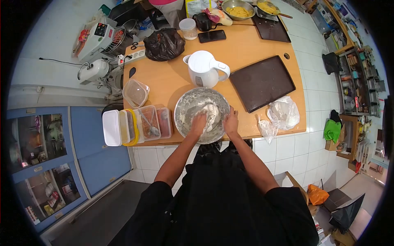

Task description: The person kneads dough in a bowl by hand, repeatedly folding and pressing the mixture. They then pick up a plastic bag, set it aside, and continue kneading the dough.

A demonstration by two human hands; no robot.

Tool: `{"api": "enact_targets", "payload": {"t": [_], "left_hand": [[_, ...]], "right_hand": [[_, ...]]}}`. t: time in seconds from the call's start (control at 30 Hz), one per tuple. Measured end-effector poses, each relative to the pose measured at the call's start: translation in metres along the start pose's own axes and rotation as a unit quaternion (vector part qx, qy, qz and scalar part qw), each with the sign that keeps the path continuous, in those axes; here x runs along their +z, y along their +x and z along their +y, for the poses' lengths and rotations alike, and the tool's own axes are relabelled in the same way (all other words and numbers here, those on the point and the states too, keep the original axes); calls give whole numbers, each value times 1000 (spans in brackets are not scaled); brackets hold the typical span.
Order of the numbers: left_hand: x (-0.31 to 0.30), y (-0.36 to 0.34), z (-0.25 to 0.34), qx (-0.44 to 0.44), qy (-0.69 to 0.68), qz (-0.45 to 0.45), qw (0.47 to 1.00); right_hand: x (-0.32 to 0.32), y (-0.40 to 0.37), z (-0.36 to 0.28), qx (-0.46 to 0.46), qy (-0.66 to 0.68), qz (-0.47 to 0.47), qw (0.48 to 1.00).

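Against the left fingers lies pale dough.

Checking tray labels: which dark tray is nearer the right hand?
The near tray, right of the white kettle: it lies closer to the right hand; the far tray lies beyond it on the table.

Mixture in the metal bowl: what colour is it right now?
The mixture is off-white; the head view shows it.

Metal bowl, rough dough, glossy plastic kettle.
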State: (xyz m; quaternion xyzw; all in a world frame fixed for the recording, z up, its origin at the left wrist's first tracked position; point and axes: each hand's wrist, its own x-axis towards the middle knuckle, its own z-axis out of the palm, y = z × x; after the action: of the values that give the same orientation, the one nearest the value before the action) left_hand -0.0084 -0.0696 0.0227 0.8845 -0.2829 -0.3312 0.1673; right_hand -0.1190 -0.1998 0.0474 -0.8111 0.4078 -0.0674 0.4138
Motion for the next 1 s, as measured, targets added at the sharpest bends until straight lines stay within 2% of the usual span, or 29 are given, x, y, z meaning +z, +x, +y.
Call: {"api": "enact_targets", "payload": {"t": [0.03,0.13,0.23,0.33,0.43,0.53,0.57,0.67,0.7,0.8,0.9,1.0], "left_hand": [[17,10,-8,-12,-43,48,998],[38,24,-14,52,81,214,972],[27,29,-6,29,128,185,974],[22,44,-8,48,123,217,967],[12,66,-21,21,24,151,988],[13,96,-58,3,-18,215,977],[0,97,-68,42,-54,125,990],[-54,47,-22,-25,-247,-52,967],[-18,52,-50,49,-163,17,985],[-31,-18,-10,105,22,42,993],[-24,-48,-14,134,148,23,980],[-35,-40,2,48,169,-30,984]], "right_hand": [[-2,0,-1,5,-1,-3,1000],[-4,0,2,-9,-1,-17,1000],[-5,-1,2,-11,-1,-19,1000],[-6,3,3,-12,-1,-24,1000],[-3,1,3,-12,-6,-12,1000],[0,2,0,0,-27,5,1000],[0,1,0,9,-26,8,1000],[1,1,-6,25,-25,17,999],[2,1,-6,27,-25,24,999],[8,1,1,11,-22,39,999],[7,1,3,2,-20,40,999],[4,0,-4,20,-20,25,999]]}}
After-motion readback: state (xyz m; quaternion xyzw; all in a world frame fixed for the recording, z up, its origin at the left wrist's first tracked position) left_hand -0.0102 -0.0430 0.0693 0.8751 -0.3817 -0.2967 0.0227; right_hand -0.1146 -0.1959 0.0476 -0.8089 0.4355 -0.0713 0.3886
